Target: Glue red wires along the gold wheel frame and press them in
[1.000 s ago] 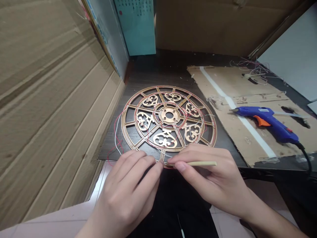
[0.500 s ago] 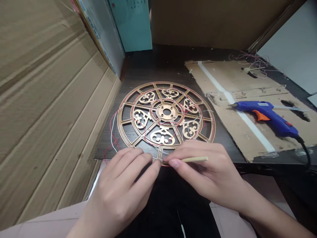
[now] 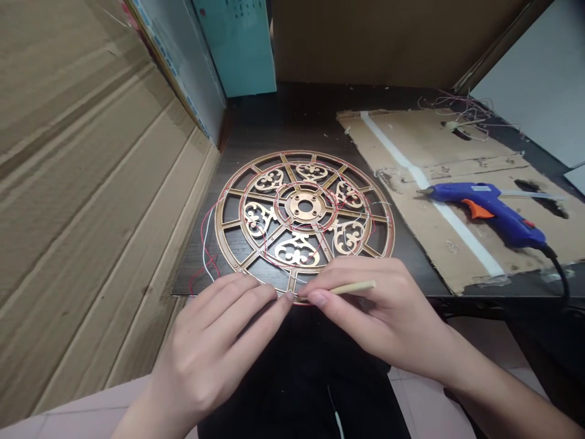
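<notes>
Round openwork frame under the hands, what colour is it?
The round openwork frame is gold to coppery bronze; it shows best in the head view.

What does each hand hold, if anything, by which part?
Right hand: pale stick, pinched near lower end. Left hand: at the wheel, near side; grip unclear.
</notes>
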Available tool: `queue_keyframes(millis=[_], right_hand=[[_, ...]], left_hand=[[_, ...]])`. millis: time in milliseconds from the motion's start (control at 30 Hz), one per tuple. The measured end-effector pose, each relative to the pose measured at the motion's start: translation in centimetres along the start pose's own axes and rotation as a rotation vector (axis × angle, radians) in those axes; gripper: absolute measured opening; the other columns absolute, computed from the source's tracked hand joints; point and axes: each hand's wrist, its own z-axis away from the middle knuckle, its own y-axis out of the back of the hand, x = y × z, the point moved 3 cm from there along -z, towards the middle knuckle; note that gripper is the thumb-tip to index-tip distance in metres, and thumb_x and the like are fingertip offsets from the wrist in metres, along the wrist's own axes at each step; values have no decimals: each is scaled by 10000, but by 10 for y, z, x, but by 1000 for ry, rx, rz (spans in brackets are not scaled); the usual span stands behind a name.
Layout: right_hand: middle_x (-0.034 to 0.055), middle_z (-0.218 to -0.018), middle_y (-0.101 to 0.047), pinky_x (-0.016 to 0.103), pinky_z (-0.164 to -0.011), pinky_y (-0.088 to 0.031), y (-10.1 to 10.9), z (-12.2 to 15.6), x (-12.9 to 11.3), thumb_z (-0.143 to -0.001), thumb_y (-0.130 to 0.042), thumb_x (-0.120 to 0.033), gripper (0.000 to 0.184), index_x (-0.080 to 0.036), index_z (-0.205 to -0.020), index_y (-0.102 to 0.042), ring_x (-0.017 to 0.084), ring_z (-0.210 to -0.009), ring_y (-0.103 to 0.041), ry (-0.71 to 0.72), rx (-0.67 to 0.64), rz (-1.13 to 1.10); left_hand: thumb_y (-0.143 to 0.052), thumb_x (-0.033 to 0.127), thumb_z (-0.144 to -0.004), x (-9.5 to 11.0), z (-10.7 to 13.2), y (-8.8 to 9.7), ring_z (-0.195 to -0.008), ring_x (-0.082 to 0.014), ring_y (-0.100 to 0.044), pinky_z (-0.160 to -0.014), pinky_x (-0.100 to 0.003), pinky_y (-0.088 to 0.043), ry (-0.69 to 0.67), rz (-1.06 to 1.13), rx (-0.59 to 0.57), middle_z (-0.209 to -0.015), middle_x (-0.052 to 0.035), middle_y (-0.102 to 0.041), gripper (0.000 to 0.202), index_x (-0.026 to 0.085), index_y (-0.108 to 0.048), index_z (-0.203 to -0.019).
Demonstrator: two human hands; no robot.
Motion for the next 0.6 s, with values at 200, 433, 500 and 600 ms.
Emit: queue_keyframes(millis=[200,433,500,600], right_hand=[[36,-912,-784,240,-745,-557,1,0,0,-1063,-667,-153,157,-106,-990,-799,120,-822,-724,-3,-5,2],[19,-909,-789,259,-724,-569,1,0,0,-1062,-667,-158,144,-150,-985,-788,132,-807,-728,-3,-3,5],[19,-909,-788,260,-725,-568,1,0,0,-1061,-668,-161,144,-150,-986,-790,133,-807,-727,-7,-4,7],[20,-908,-785,251,-734,-560,1,-1,0,-1057,-673,-155,144,-139,-982,-795,126,-809,-724,-9,-5,8]], left_hand=[[-663,-5,-905,0,-4,-1,-1067,-226,-657,-937,-408,-578,-32,-30,9,-1092,-112,-722,249,57,-709,-1142],[-631,10,-932,1,-7,-2,-1040,-217,-668,-922,-398,-581,-37,-61,4,-1069,-103,-712,220,68,-695,-1134],[-623,0,-933,2,-8,-3,-1037,-214,-651,-924,-399,-573,-34,-66,-6,-1072,-101,-699,219,70,-684,-1131],[-607,-24,-926,3,-10,-3,-1032,-215,-622,-920,-397,-558,-40,-92,-18,-1066,-100,-679,235,71,-671,-1132]])
